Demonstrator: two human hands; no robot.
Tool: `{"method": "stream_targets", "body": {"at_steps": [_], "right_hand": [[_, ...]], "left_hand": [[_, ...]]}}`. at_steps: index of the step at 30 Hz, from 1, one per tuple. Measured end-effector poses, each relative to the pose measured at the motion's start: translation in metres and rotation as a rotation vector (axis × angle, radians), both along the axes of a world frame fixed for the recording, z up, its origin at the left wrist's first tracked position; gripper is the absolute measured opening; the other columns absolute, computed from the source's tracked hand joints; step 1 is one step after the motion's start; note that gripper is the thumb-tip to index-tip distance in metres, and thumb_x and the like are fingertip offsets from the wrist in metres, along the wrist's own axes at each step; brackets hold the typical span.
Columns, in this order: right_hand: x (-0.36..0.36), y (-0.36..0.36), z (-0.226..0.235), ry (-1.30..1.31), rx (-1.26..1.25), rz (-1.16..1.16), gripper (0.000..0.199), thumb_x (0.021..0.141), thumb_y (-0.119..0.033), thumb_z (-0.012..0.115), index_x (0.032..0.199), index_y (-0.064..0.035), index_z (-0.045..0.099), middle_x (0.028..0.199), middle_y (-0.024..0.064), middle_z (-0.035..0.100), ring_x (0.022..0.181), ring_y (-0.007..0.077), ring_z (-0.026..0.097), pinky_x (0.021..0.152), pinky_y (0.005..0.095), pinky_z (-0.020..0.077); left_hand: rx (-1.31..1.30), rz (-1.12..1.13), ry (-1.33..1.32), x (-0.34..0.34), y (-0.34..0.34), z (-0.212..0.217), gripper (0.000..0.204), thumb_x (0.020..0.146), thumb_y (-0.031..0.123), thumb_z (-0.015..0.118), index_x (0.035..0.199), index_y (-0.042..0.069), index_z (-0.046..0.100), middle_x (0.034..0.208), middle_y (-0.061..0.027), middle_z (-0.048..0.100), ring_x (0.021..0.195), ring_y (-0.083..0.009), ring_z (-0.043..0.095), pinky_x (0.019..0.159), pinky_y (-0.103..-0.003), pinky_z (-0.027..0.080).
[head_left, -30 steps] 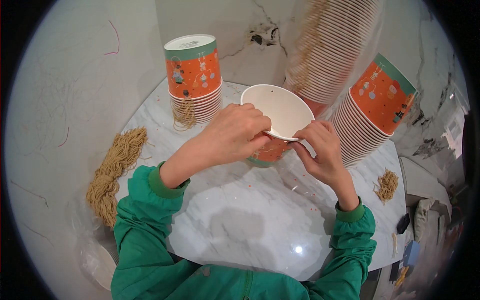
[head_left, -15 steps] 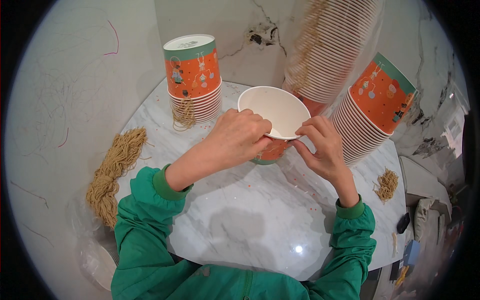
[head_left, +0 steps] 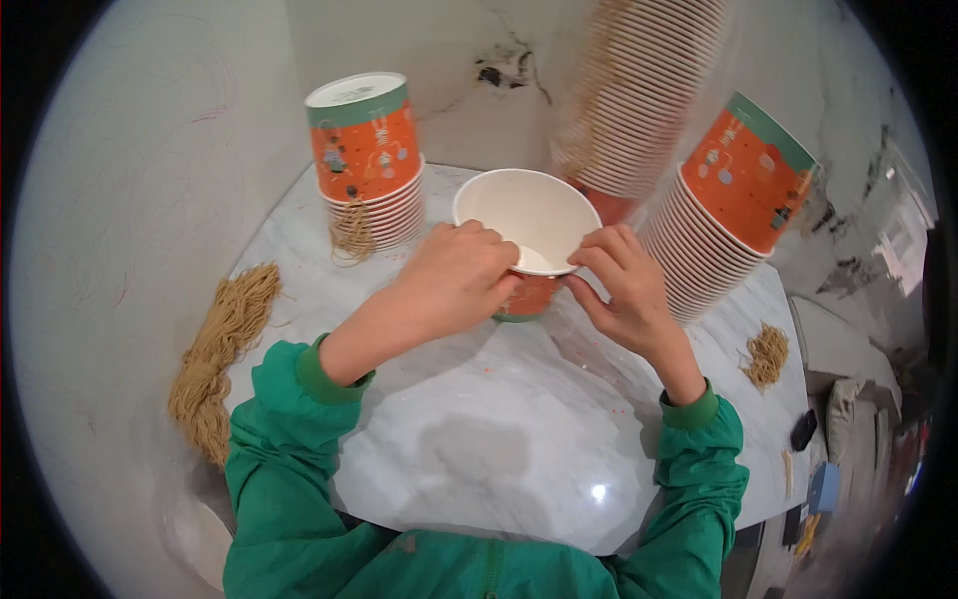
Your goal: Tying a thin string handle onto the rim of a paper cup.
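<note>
A paper bucket point(head_left: 529, 215) with a white inside and an orange and green outside stands upright on the table, its mouth facing up. My left hand point(head_left: 461, 275) pinches the near left of its rim, fingers curled over the edge. On the near right of the same rim, my right hand point(head_left: 624, 290) grips with fingers on top and thumb below. Whether either hand also holds something small at the rim is hidden.
Upside-down buckets stand stacked at the left point(head_left: 364, 140), with tan string loops point(head_left: 351, 232) hanging there. Another stack point(head_left: 714, 230) leans at the right, beside a tall plastic-wrapped stack point(head_left: 644, 100). Tan string bundles lie at the left edge point(head_left: 225, 359) and right point(head_left: 766, 356) of the marble table point(head_left: 479, 449).
The whole view has shifted slightly, so most things sit a little further left. Both hands keep their grip on the bucket's rim.
</note>
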State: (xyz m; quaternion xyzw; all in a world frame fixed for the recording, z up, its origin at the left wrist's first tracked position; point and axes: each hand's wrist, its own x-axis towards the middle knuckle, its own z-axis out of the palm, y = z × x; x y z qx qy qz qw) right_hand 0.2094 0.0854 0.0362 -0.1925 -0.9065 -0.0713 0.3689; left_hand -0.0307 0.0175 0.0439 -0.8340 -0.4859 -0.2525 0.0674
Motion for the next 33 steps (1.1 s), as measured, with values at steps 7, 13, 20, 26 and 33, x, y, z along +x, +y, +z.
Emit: {"method": "stream_targets", "body": {"at_steps": [7, 13, 20, 26, 33], "right_hand": [[-0.001, -0.006, -0.016, -0.011, 0.069, -0.057, 0.049, 0.075, -0.007, 0.076, 0.121, -0.0012, 0.060, 0.119, 0.0139, 0.062, 0.117, 0.0325, 0.059, 0.086, 0.0391, 0.0550], [0.008, -0.024, -0.023, 0.019, 0.108, -0.169, 0.058, 0.074, -0.004, 0.074, 0.129, -0.0006, 0.056, 0.123, 0.0186, 0.059, 0.113, 0.0358, 0.060, 0.084, 0.0415, 0.0549], [0.084, -0.050, -0.033, -0.079, -0.048, -0.207, 0.022, 0.072, 0.001, 0.071, 0.090, -0.0050, 0.060, 0.084, 0.0082, 0.059, 0.071, 0.0269, 0.062, 0.056, 0.0371, 0.0489], [0.190, -0.033, -0.036, -0.163, -0.218, -0.590, 0.013, 0.078, -0.002, 0.069, 0.087, -0.0064, 0.060, 0.083, 0.0086, 0.057, 0.068, 0.0285, 0.062, 0.055, 0.0403, 0.0470], [0.270, 0.002, -0.048, -0.237, -0.230, -1.001, 0.003, 0.081, -0.005, 0.068, 0.085, -0.0044, 0.067, 0.094, 0.0099, 0.061, 0.086, 0.0306, 0.064, 0.070, 0.0436, 0.0507]], "left_hand": [[-0.019, -0.013, -0.036, 0.000, 0.000, 0.001, 0.014, 0.082, 0.016, 0.065, 0.080, 0.003, 0.067, 0.078, -0.0120, 0.065, 0.082, -0.0311, 0.062, 0.072, -0.045, 0.049], [0.014, -0.011, -0.009, 0.000, 0.001, -0.002, 0.014, 0.082, 0.018, 0.067, 0.085, 0.004, 0.068, 0.081, -0.0097, 0.063, 0.084, -0.0285, 0.061, 0.074, -0.043, 0.046], [-0.021, -0.002, -0.062, -0.004, -0.004, 0.002, 0.026, 0.081, 0.022, 0.072, 0.097, 0.003, 0.067, 0.094, -0.0120, 0.061, 0.095, -0.0310, 0.060, 0.082, -0.043, 0.045], [0.161, -0.026, -0.040, 0.000, -0.014, 0.028, 0.044, 0.077, 0.018, 0.079, 0.114, 0.001, 0.062, 0.113, -0.0138, 0.060, 0.105, -0.0324, 0.058, 0.088, -0.042, 0.047], [0.174, -0.231, -0.151, 0.021, -0.038, 0.045, 0.041, 0.068, 0.007, 0.082, 0.105, 0.001, 0.065, 0.105, -0.0130, 0.062, 0.095, -0.0325, 0.060, 0.081, -0.042, 0.049]]}}
